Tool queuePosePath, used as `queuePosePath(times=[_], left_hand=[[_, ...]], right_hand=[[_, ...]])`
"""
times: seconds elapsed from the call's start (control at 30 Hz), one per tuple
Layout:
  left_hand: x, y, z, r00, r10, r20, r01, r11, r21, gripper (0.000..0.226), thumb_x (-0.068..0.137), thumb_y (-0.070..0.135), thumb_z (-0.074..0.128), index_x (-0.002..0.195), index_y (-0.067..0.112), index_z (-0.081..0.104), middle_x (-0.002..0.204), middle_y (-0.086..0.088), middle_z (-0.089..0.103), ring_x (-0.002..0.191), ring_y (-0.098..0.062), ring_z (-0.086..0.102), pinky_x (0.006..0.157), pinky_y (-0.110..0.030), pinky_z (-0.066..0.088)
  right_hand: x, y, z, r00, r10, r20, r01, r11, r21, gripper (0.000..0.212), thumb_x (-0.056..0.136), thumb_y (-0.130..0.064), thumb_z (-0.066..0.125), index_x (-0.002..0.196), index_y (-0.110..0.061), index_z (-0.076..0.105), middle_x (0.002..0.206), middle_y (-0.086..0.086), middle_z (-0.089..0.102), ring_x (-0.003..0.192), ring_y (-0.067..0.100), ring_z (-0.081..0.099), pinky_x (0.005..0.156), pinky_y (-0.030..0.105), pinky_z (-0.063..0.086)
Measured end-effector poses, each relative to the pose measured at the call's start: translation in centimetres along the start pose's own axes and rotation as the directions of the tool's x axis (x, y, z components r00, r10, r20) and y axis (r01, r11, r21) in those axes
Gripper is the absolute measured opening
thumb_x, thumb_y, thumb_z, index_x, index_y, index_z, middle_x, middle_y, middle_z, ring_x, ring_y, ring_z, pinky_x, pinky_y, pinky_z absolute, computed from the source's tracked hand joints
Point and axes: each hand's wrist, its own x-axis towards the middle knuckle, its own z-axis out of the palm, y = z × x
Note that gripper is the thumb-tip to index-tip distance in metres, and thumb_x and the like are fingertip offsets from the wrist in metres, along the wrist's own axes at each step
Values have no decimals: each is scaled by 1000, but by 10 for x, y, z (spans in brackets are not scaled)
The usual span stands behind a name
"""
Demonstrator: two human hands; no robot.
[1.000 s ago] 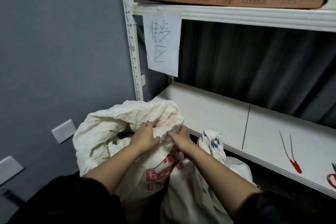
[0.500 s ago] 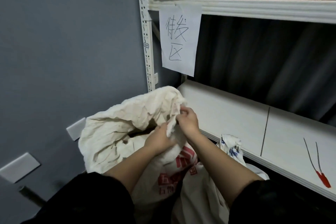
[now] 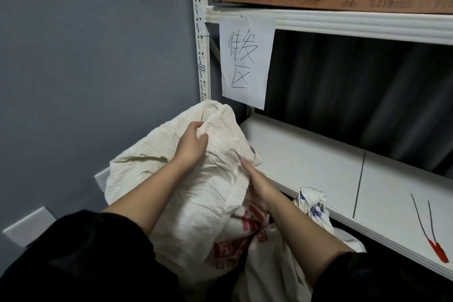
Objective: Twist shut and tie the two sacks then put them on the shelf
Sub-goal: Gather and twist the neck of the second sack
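Left hand [image 3: 190, 141] is pinching a gathered fold near the top of the big cream sack [image 3: 186, 179], fingers curled round the cloth. Right hand [image 3: 255, 185] is gripping the same sack lower down on its right side, thumb on top, fingers tucked under the fabric. Sack mouth is standing bunched up, not tied, just left of the shelf board's front corner; red print is showing low on its front. Two sacks in view: the second sack [image 3: 311, 208], smaller, white with blue print, is sitting lower right under the right forearm, its top scrunched, just in front of the lower shelf [image 3: 318, 162] edge. Neither sack is lying on the shelf. Two red-tipped cable ties [image 3: 431, 230] are lying on the shelf at far right. One paper sign [image 3: 246, 61] with handwriting is hanging from the upper shelf [image 3: 343, 26]. Flattened cardboard [image 3: 343, 2] is lying on that upper shelf. Two white wall plates [image 3: 27, 225] are showing on the grey wall.
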Motion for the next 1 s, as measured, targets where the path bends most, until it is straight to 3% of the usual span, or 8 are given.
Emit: queuePosePath(times=[0.13, 0.27, 0.5, 0.67, 0.77, 0.83, 0.9, 1.0], left_hand=[[-18, 6, -5, 979, 201, -45, -194, 974, 115, 59, 92, 8, 42, 144, 30, 26, 130, -3, 47, 95, -24, 57, 85, -35, 44], [-25, 3, 2, 968, 251, -17, -235, 925, 298, 42, 92, 11, 45, 133, 19, 38, 139, -4, 28, 80, -28, 59, 78, -35, 46], [-32, 20, 21, 952, 239, 189, -265, 956, 125, 51, 89, 23, 57, 132, 13, 30, 137, -2, 47, 122, -19, 50, 101, -37, 42], [-32, 6, 27, 921, 96, 378, -247, 893, 376, 57, 88, 23, 57, 140, 24, 33, 144, -6, 31, 102, -28, 60, 89, -35, 47], [-33, -2, 29, 941, 89, 325, -238, 859, 453, 59, 86, 33, 59, 140, 27, 36, 148, -8, 27, 127, -30, 44, 103, -40, 39], [-32, -3, 31, 945, 98, 311, -249, 833, 494, 58, 87, 38, 58, 140, 28, 36, 151, -8, 23, 136, -29, 32, 107, -43, 32], [-30, -4, 34, 941, 75, 331, -248, 819, 518, 61, 88, 42, 56, 142, 28, 33, 154, -9, 17, 141, -29, 25, 110, -44, 28], [-24, -6, 34, 929, 62, 366, -261, 810, 526, 71, 86, 43, 58, 147, 29, 24, 158, -9, 7, 145, -27, 14, 113, -44, 23]], right_hand=[[19, -26, 13, 905, -270, -328, 173, 939, -297, 32, 85, -6, 53, 116, -2, 60, 113, 15, 67, 103, 31, 63, 91, 38, 50], [0, -75, 25, 800, -462, -384, 195, 805, -561, 42, 88, -24, 52, 125, -6, 43, 114, 10, 62, 106, 35, 59, 88, 39, 47], [-43, -155, 48, 573, -809, -131, 303, 358, -883, 20, 89, -15, 42, 100, -23, 57, 97, 3, 67, 89, 31, 59, 72, 35, 42], [-21, -151, 20, 803, -571, -168, 255, 585, -770, 10, 82, -25, 49, 91, -23, 47, 82, 1, 64, 75, 26, 62, 71, 33, 45], [-4, -111, -8, 920, -342, -192, 122, 714, -689, 12, 86, -27, 53, 81, -17, 48, 79, 5, 55, 68, 21, 52, 61, 26, 35], [1, -82, -18, 953, -188, -236, -9, 764, -645, 39, 91, -37, 54, 120, -12, 48, 115, 12, 53, 101, 27, 56, 74, 28, 38], [7, -59, -21, 953, -143, -268, -68, 759, -648, 75, 89, -38, 59, 147, -11, 20, 143, 15, 38, 126, 34, 45, 92, 35, 40], [19, -43, -14, 938, -263, -226, 5, 663, -748, 69, 87, -19, 58, 147, -14, 23, 133, 15, 54, 116, 31, 55, 96, 36, 44]])
